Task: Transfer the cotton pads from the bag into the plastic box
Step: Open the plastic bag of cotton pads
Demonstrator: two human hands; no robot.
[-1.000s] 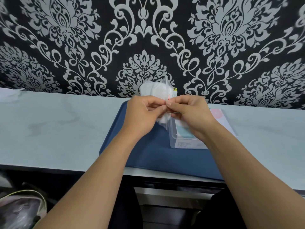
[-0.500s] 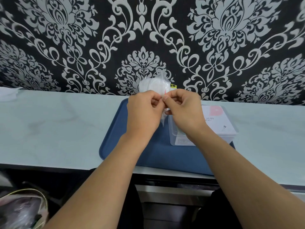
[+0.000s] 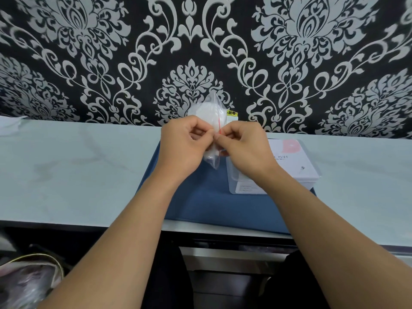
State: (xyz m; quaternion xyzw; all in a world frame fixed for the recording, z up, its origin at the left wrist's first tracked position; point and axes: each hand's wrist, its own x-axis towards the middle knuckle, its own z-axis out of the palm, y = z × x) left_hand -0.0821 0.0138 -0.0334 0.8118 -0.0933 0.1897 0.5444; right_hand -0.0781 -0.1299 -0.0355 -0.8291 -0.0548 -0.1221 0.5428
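A clear zip bag (image 3: 208, 112) with a red seal line holds white cotton pads. I hold it in the air above the blue tray (image 3: 205, 197). My left hand (image 3: 182, 148) and my right hand (image 3: 245, 148) each pinch one side of the bag's red-lined edge, fingertips almost touching. The clear plastic box (image 3: 249, 186) stands on the tray just under my right wrist. Its lid (image 3: 296, 161), white with a pink mark and the word PUFF, lies open to the right. My right hand hides most of the box's inside.
A pale marble-look counter (image 3: 78, 170) carries the tray. A black-and-white patterned wall (image 3: 200, 52) rises right behind it. A white sheet (image 3: 9, 126) lies at the far left. A bag (image 3: 29, 277) sits below the counter at lower left.
Both hands have risen a little and moved away from me with the bag. The box lid has come into fuller view on the right.
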